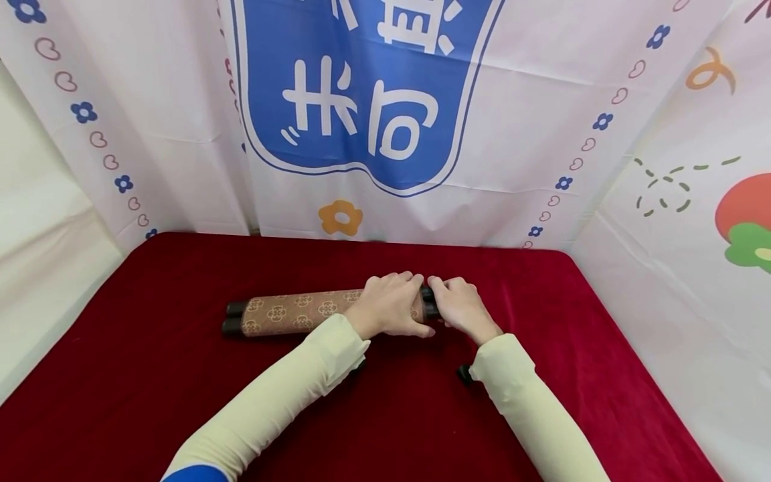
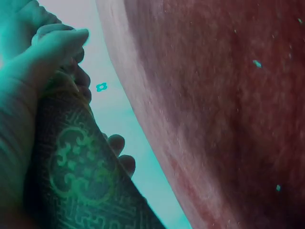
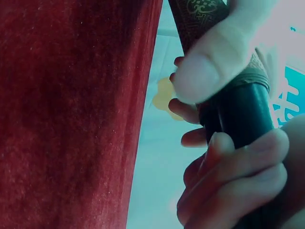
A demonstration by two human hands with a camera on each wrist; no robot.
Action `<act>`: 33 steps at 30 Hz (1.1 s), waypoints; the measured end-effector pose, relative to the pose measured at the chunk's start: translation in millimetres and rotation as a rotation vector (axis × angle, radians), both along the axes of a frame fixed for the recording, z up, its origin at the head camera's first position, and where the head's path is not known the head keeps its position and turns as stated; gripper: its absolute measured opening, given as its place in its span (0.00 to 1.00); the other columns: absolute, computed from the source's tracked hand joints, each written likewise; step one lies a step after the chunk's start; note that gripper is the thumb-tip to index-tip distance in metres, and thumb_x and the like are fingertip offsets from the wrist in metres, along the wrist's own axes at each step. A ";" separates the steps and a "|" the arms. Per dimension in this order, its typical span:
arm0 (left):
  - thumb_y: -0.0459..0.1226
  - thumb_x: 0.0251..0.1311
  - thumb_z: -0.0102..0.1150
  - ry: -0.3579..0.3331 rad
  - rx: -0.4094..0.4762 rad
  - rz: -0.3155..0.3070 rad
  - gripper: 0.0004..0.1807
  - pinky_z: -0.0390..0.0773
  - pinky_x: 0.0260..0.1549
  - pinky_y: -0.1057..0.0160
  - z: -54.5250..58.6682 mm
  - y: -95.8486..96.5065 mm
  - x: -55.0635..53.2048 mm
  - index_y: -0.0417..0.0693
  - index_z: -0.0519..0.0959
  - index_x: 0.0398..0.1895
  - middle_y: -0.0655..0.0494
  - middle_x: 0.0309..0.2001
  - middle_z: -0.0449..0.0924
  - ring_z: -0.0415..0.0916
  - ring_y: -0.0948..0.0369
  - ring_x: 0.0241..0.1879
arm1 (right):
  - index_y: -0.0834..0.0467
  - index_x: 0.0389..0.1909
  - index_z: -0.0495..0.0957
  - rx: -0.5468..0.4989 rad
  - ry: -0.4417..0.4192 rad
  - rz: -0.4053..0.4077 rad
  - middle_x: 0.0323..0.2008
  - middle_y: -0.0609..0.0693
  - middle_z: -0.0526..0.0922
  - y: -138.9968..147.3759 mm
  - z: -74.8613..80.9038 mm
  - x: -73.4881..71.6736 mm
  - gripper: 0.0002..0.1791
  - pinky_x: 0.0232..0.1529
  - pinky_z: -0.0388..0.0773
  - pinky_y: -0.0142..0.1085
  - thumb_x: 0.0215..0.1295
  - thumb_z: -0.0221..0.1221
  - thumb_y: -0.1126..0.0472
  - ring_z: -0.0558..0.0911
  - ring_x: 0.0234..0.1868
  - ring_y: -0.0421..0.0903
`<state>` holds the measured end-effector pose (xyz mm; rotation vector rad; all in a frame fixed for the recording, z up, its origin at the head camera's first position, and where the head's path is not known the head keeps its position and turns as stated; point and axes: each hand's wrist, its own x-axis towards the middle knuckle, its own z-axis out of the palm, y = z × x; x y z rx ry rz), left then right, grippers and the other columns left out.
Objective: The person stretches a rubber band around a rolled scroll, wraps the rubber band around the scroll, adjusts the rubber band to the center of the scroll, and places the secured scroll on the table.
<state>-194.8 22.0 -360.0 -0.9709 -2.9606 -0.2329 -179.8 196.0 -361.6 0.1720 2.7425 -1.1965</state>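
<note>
Head view shows you a long brown, gold-patterned fabric scroll (image 1: 289,314) over the red velvet cloth (image 1: 397,422). Your left hand (image 1: 391,306) curls its fingers round the body, your right hand (image 1: 462,309) round the glossy black rod ends (image 3: 244,112). Rolling looks finished; release seems left.

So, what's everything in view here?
Roll: one, patterned brown, centre
Knobs: two, black, roll's left end; others right, partly hidden
Tablecloth: one, red, underneath
Cloth walls: three, white, back, sides
Sign: one, blue, back wall
Large flower: one, orange, back wall
Small flowers: several, blue, back wall
Hearts: several, reddish, back wall
Round print: one, red-green, right wall
Loop: one, orange, right wall
Dashes: several, green, right wall
Wrist gadgets: two, black, by cuffs
Sleeves: two, cream, front
Left hand: one, bare, gripping roll
Right hand: one, bare, gripping right knobs
</note>
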 end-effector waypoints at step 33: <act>0.64 0.52 0.75 0.040 0.038 0.067 0.37 0.76 0.51 0.46 -6.3 -8.6 12.3 0.54 0.77 0.57 0.59 0.50 0.85 0.81 0.54 0.49 | 0.58 0.29 0.83 -0.036 0.039 0.038 0.17 0.53 0.78 6.4 2.3 4.9 0.31 0.24 0.79 0.39 0.80 0.45 0.39 0.80 0.15 0.49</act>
